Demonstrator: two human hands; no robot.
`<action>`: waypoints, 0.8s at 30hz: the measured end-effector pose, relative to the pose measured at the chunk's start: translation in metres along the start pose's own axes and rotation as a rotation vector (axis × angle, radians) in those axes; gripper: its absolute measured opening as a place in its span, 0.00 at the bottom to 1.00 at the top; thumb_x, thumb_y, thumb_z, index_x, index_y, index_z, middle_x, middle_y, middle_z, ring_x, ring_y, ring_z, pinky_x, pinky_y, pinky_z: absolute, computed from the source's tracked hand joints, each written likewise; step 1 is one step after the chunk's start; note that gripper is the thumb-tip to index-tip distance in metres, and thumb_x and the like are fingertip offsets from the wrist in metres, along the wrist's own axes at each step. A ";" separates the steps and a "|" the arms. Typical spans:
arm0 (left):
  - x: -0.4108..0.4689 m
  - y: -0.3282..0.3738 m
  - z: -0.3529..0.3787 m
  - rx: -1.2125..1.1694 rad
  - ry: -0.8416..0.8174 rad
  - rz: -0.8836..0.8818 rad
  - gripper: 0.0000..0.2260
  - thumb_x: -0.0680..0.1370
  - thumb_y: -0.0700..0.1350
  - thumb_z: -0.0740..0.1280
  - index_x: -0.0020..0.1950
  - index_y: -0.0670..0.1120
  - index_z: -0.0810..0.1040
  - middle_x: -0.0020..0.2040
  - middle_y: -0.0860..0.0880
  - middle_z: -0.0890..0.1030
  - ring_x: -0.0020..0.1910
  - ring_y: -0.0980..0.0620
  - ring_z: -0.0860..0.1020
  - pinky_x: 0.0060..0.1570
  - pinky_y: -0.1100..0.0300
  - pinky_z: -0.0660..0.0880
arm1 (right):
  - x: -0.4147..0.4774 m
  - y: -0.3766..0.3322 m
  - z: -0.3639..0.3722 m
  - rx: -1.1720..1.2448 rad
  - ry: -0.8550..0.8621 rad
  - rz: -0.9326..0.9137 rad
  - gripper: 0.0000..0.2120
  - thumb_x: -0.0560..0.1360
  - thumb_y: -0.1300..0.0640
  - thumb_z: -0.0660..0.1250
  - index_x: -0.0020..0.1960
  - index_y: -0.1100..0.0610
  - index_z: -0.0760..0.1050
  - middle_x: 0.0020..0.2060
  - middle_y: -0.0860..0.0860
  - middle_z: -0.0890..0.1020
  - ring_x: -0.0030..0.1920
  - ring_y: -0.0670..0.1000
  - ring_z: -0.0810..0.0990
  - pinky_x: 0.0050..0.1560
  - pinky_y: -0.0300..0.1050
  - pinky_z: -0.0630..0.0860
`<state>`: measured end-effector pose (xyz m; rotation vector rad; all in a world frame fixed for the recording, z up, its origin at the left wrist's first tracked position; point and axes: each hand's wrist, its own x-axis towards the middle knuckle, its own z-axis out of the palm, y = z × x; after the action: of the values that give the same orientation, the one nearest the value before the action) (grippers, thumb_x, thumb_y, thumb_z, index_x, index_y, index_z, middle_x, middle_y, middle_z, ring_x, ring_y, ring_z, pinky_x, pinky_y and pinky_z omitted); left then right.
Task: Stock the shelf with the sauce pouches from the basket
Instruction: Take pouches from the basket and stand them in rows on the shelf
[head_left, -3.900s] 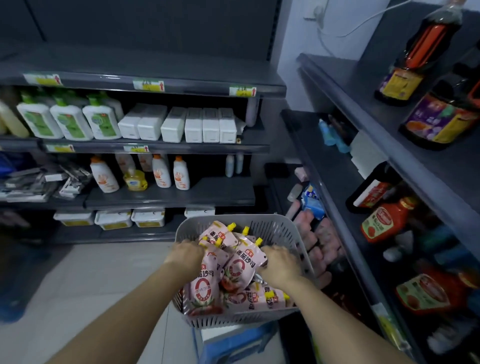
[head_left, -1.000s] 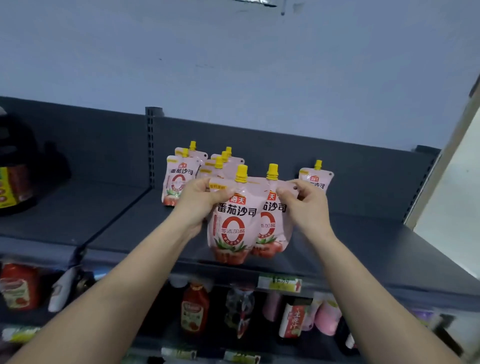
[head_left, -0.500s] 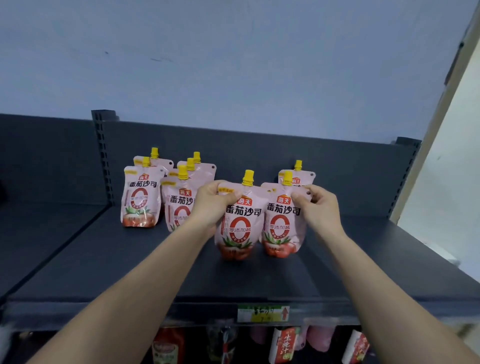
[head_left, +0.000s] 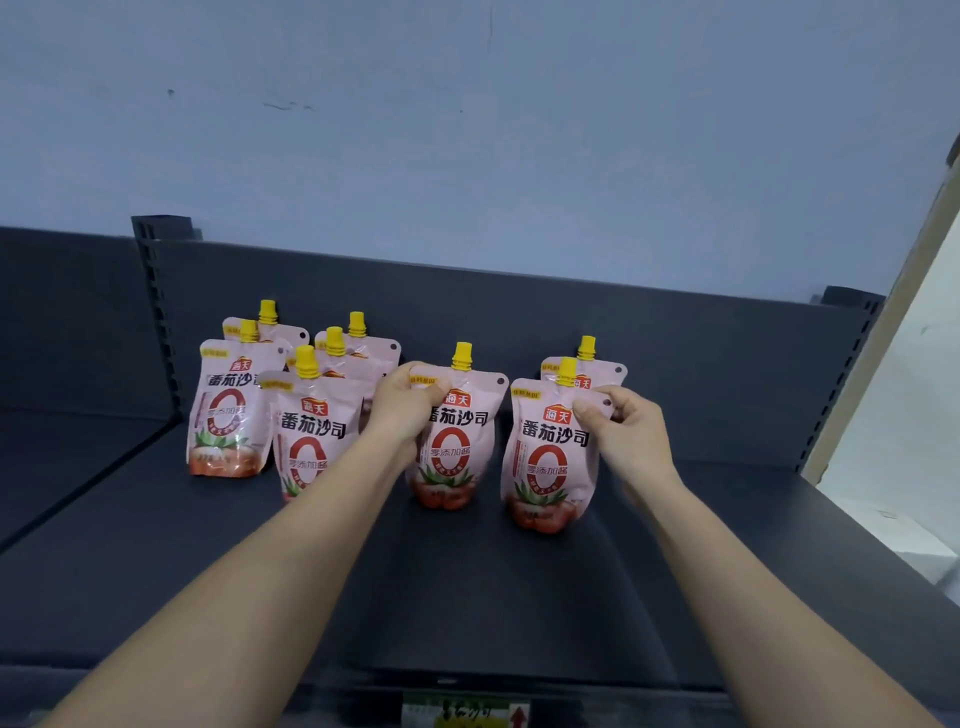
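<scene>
Pink yellow-capped sauce pouches (head_left: 545, 457) stand upright on the dark shelf (head_left: 467, 597).

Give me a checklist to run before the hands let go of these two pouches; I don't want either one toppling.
1. Left hand grips the middle pouch at its top corner: ok.
2. Right hand pinches the right pouch at its top corner: ok.
3. Both held pouches upright, labels facing forward: ok.
4. Their bases fully settled on the shelf: cannot tell.
5. The two held pouches stand apart, not leaning on each other: ok.
6. Rear pouch behind the right pouch clear of it: cannot tell.
</scene>
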<state>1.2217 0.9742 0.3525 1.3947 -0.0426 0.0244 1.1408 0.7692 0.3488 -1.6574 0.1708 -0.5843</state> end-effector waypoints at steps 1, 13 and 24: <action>0.004 -0.001 0.003 -0.006 0.005 -0.002 0.06 0.78 0.36 0.66 0.43 0.46 0.77 0.42 0.45 0.84 0.42 0.47 0.83 0.49 0.48 0.80 | 0.004 0.002 -0.001 -0.001 -0.007 -0.006 0.04 0.76 0.63 0.68 0.50 0.58 0.81 0.43 0.54 0.86 0.42 0.51 0.86 0.38 0.44 0.79; 0.043 -0.008 0.019 -0.071 -0.017 0.003 0.06 0.78 0.35 0.65 0.46 0.45 0.77 0.44 0.43 0.82 0.41 0.48 0.81 0.39 0.54 0.79 | 0.030 0.013 -0.015 -0.011 -0.055 -0.045 0.06 0.76 0.63 0.68 0.47 0.54 0.81 0.43 0.52 0.86 0.43 0.49 0.85 0.43 0.45 0.81; 0.045 -0.010 0.015 0.334 0.037 0.223 0.14 0.76 0.35 0.67 0.57 0.51 0.76 0.55 0.47 0.80 0.51 0.50 0.80 0.49 0.52 0.80 | 0.033 0.017 -0.028 0.034 -0.082 -0.048 0.07 0.76 0.64 0.68 0.46 0.53 0.81 0.39 0.48 0.86 0.40 0.44 0.85 0.37 0.38 0.78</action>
<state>1.2670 0.9574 0.3469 1.7176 -0.1691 0.2524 1.1600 0.7266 0.3433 -1.6529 0.0612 -0.5518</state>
